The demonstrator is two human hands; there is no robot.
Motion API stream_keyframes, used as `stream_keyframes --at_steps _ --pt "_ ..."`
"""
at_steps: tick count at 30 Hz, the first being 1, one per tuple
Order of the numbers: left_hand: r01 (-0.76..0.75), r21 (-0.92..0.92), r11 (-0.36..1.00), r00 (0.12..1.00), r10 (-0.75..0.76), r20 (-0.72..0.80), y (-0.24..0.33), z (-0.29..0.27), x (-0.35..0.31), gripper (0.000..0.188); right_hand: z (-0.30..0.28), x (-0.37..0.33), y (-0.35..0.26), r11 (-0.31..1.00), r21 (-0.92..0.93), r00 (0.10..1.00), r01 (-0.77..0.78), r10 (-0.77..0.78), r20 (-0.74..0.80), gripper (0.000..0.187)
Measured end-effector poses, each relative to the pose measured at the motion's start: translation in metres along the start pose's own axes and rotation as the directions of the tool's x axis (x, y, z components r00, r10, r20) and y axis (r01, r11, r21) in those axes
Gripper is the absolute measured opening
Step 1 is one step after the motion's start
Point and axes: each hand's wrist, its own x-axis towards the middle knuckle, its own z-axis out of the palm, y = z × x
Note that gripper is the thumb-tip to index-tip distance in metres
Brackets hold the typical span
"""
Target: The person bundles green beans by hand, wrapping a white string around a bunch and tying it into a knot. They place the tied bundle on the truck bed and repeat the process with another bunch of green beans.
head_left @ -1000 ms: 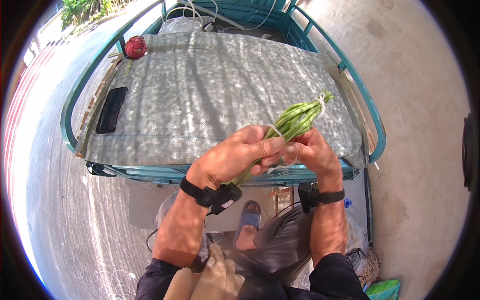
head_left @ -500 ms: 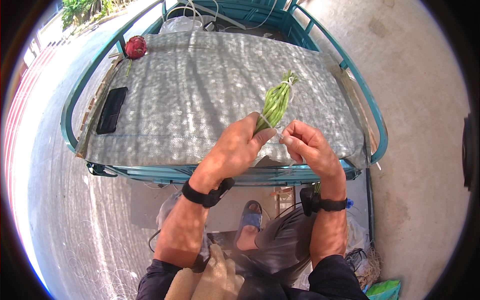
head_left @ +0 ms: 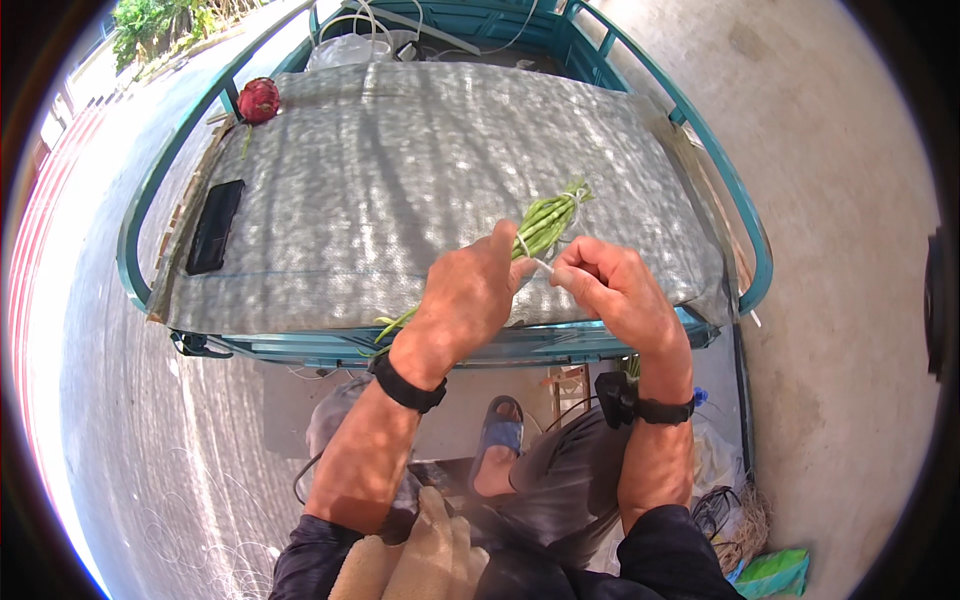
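Note:
My left hand (head_left: pixel 468 290) is closed round a bundle of long green beans (head_left: pixel 545 225) above the near part of a grey woven sheet. The bundle's tied end points up and to the right, with a pale band round it. Thin green tips (head_left: pixel 392 326) stick out on the other side, by my left wrist. A white tie (head_left: pixel 541 264) circles the bundle beside my left thumb. With thumb and forefinger pinched, my right hand (head_left: pixel 612 290) grips the free end of this tie, which runs taut between the hands.
The grey woven sheet (head_left: pixel 310 180) covers a teal cart bed with raised side rails (head_left: pixel 722 172). A black phone (head_left: pixel 215 227) and a red dragon fruit (head_left: pixel 259 100) lie at its left. Below are my sandalled foot (head_left: pixel 500 440) and a green bag (head_left: pixel 775 574).
The bundle has tilted further to the right and sunk lower, and its green tips now show left of my left wrist. My right hand has moved slightly left, keeping its pinch on the tie.

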Motion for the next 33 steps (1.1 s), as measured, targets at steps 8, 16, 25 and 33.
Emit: stream_keyframes --at_steps 8,16,25,33 --pt "-0.120 0.052 0.991 0.992 0.118 0.045 -0.006 0.016 0.000 0.020 -0.007 0.005 -0.004 0.995 0.099 0.999 -0.028 0.031 -0.025 0.018" --pt "-0.071 0.093 0.993 0.993 0.061 0.105 -0.008 0.014 0.002 0.021 -0.009 0.002 -0.007 0.999 -0.032 0.999 -0.011 0.009 -0.041 0.022" --pt "-0.102 0.142 0.985 0.987 0.082 0.141 -0.004 0.017 0.003 0.023 -0.009 -0.001 -0.008 0.996 -0.085 0.998 0.015 -0.020 -0.058 0.017" --pt "0.066 0.123 0.990 0.974 -0.090 0.206 0.000 0.010 0.005 0.026 -0.018 -0.006 -0.002 0.991 -0.128 0.998 0.030 -0.035 -0.042 0.021"
